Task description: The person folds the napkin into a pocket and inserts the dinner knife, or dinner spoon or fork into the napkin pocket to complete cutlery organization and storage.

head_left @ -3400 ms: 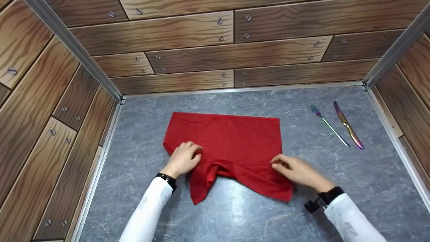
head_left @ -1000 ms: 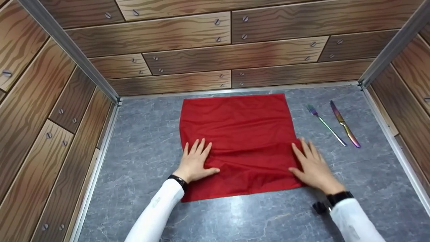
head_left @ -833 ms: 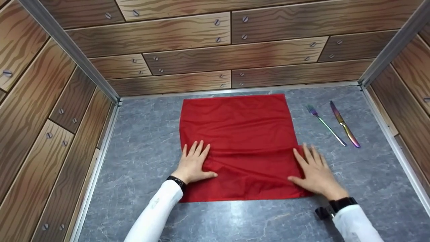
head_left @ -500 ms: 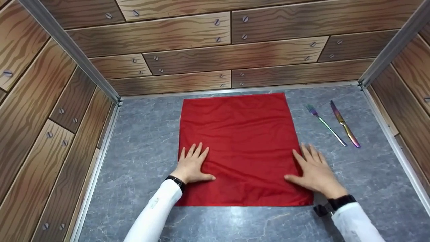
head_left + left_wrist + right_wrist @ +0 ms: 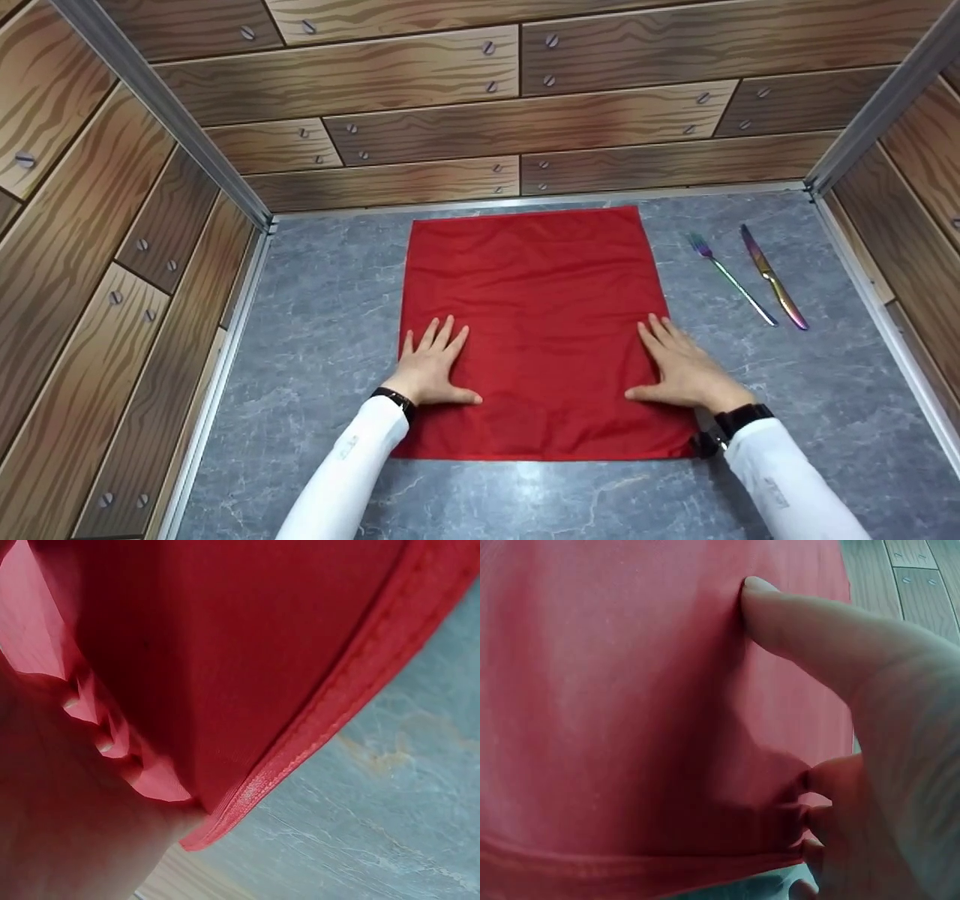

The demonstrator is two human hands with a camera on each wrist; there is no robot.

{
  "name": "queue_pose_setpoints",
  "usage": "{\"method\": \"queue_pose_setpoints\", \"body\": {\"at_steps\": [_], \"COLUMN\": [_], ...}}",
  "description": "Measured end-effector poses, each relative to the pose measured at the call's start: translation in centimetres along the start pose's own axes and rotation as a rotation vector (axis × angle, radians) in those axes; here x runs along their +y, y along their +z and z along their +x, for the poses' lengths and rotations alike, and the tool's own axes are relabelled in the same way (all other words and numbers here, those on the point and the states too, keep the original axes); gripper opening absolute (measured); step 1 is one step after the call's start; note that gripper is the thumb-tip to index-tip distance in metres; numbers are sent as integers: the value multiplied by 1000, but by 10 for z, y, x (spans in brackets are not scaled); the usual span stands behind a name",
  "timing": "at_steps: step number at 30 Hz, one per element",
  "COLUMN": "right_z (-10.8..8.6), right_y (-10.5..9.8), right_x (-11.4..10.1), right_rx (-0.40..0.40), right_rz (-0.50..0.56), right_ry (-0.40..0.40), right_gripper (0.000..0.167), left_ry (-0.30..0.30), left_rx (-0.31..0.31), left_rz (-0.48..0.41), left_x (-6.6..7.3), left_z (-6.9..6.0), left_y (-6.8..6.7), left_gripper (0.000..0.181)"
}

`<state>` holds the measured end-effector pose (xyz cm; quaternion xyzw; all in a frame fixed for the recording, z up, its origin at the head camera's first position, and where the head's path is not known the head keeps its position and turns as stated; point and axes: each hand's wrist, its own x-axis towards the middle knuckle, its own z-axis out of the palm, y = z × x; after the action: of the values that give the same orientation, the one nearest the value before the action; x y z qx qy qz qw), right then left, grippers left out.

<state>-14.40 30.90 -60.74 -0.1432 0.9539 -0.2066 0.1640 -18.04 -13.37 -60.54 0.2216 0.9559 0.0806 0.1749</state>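
A red cloth napkin (image 5: 536,300) lies spread out as a near square in the middle of the grey marbled table, with soft wrinkles across it. My left hand (image 5: 433,371) rests on its left edge, fingers spread and straight. On the right edge, my right hand (image 5: 679,367) lies with fingers extended and thumb pointing inward. The left wrist view shows the napkin's stitched hem (image 5: 300,739) beside the hand. In the right wrist view the thumb and fingertips touch the red fabric (image 5: 592,690).
To the right of the napkin lie a rainbow-coloured fork (image 5: 731,279) and a matching table knife (image 5: 775,277), side by side. Wood-patterned walls (image 5: 480,105) with metal edging enclose the table at the back and both sides.
The napkin was partly folded and bunched under curled fingers; its near part now lies spread toward me. Both hands have flattened, and the right has lately shifted left onto the fabric.
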Motion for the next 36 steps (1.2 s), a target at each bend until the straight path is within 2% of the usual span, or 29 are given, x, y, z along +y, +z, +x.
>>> {"method": "queue_pose_setpoints", "body": {"at_steps": [9, 15, 21, 26, 36], "right_z": [2, 2, -1, -8, -12], "right_y": [-3, -4, 0, 7, 7], "right_x": [0, 0, -6, -7, -6], "right_rx": [3, 11, 53, 44, 25], "right_rz": [7, -17, -29, -35, -28], "right_ry": [-18, -20, -36, -92, -99], "right_gripper": [124, 123, 118, 123, 126], "left_ry": [11, 27, 74, 77, 70], "left_rx": [16, 36, 62, 31, -8], "left_rz": [-24, -50, -59, -73, -59], "left_x": [-5, -17, -24, -26, -27], "left_z": [-1, -7, -16, -25, -27], "left_y": [0, -1, -1, 0, -2], "left_gripper": [125, 126, 129, 132, 136]}}
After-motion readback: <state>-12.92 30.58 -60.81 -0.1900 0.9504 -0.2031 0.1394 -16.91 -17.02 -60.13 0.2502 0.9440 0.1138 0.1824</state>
